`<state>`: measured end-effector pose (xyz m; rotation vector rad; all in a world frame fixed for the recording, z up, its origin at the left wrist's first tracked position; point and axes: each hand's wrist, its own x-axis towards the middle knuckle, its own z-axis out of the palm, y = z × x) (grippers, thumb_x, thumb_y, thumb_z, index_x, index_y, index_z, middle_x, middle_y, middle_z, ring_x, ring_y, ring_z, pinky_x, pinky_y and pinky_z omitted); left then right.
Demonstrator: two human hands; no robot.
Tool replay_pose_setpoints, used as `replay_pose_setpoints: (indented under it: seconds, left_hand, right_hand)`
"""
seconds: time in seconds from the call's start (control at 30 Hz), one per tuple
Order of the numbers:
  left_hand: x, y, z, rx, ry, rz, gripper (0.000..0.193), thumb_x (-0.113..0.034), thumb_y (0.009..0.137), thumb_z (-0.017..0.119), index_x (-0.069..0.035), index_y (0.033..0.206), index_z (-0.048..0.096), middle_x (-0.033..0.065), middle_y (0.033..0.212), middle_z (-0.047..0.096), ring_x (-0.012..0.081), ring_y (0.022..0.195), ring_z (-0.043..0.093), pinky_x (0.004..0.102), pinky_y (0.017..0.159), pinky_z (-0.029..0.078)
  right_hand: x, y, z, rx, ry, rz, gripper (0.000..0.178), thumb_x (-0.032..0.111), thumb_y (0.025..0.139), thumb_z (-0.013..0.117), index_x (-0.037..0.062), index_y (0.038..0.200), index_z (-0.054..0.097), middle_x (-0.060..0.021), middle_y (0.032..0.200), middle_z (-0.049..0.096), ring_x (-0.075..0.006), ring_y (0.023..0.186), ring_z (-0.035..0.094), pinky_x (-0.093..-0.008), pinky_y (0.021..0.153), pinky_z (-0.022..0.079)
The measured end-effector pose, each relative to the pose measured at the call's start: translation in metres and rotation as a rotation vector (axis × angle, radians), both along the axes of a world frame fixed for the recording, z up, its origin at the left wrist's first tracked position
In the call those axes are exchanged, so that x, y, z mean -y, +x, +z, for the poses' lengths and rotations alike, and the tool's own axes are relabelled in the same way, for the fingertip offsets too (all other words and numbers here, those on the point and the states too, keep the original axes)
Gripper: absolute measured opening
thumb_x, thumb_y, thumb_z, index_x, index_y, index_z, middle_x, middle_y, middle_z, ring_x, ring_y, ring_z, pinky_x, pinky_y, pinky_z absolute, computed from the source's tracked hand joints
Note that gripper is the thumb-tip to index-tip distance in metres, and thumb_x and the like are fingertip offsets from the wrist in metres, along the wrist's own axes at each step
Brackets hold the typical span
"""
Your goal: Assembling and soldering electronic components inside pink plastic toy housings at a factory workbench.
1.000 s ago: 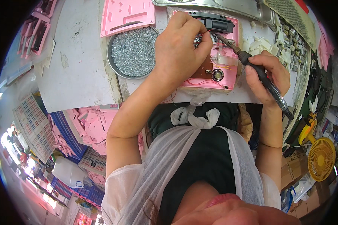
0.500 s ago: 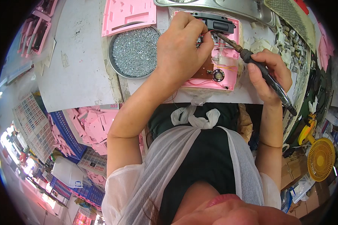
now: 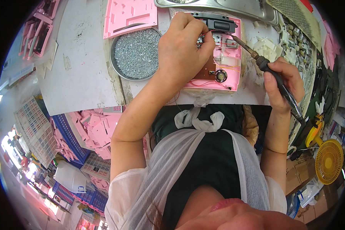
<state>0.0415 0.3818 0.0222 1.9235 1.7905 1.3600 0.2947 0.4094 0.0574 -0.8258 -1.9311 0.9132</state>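
Note:
My right hand (image 3: 285,82) grips a soldering iron (image 3: 263,64) by its dark handle. The iron points up and left, its tip over the right part of an open pink plastic housing (image 3: 235,81). My left hand (image 3: 186,50) is closed, thumb and forefinger pinching a thin red wire (image 3: 207,33) above the housing. Inside lie a black rectangular part (image 3: 222,26) at the far side, a brown circuit board (image 3: 204,73) partly under my left hand, and a small round speaker (image 3: 220,76) at the near side. Whether the tip touches anything is unclear.
Left of my left wrist stands a round metal bowl (image 3: 114,64) full of small screws (image 3: 136,53). A flat pink panel (image 3: 130,15) lies behind it. A metal tray (image 3: 253,10) sits at the back; white plastic pieces (image 3: 266,49) are heaped at the right. A yellow fan (image 3: 328,161) stands lower right.
The soldering iron has moved right with my right hand, its tip drawing away from my left fingertips. My left hand keeps its pinch on the red wire, almost in place.

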Motion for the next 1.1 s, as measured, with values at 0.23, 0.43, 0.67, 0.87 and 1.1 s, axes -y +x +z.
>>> replay_pose_setpoints:
  seconds: [0.23,0.43,0.67,0.87,1.1]
  left_hand:
    - [0.006,0.001,0.006,0.024,0.015,0.015,0.017,-0.008,0.079,0.076,-0.005,0.093,0.068,0.0066,0.089,0.060,0.0153,0.064,0.056,0.0280,0.052,0.045]
    - [0.025,0.001,0.019,-0.037,0.002,-0.061,0.029,-0.015,0.075,0.079,-0.005,0.100,0.066,0.0103,0.098,0.059,0.0249,0.072,0.064,0.0364,0.058,0.053]
    - [0.002,-0.007,0.008,-0.114,-0.069,0.009,0.017,-0.011,0.077,0.078,-0.002,0.089,0.071,0.0106,0.099,0.059,0.0238,0.082,0.060,0.0328,0.071,0.050]
    - [0.001,-0.004,0.003,-0.064,-0.075,-0.001,0.010,-0.014,0.074,0.077,-0.008,0.080,0.070,0.0068,0.096,0.058,0.0235,0.077,0.059,0.0392,0.069,0.042]
    - [0.002,-0.006,0.000,-0.086,-0.081,-0.028,0.016,-0.008,0.077,0.075,-0.001,0.091,0.069,0.0086,0.097,0.058,0.0201,0.080,0.060,0.0296,0.066,0.050]
  right_hand:
    - [0.001,0.009,0.002,-0.028,0.026,-0.036,0.025,0.002,0.082,0.076,-0.0037,0.104,0.064,-0.0074,0.079,0.061,-0.0118,0.065,0.051,-0.0233,0.059,0.038]
    - [0.010,0.028,0.007,-0.110,-0.005,-0.112,0.025,0.001,0.085,0.074,-0.0052,0.106,0.063,-0.0098,0.085,0.061,-0.0117,0.070,0.053,-0.0228,0.064,0.041]
    - [0.007,0.017,0.001,-0.090,0.041,-0.054,0.028,0.002,0.083,0.076,-0.0044,0.107,0.064,-0.0079,0.084,0.063,-0.0113,0.069,0.054,-0.0228,0.062,0.041]
    - [0.000,0.003,-0.001,-0.028,0.024,-0.002,0.026,0.007,0.081,0.080,-0.0004,0.102,0.068,-0.0066,0.084,0.068,-0.0113,0.070,0.060,-0.0227,0.063,0.046]
    - [-0.006,-0.010,0.004,0.071,0.009,0.021,0.025,0.010,0.080,0.081,0.0018,0.101,0.070,-0.0042,0.079,0.069,-0.0097,0.066,0.062,-0.0224,0.059,0.047]
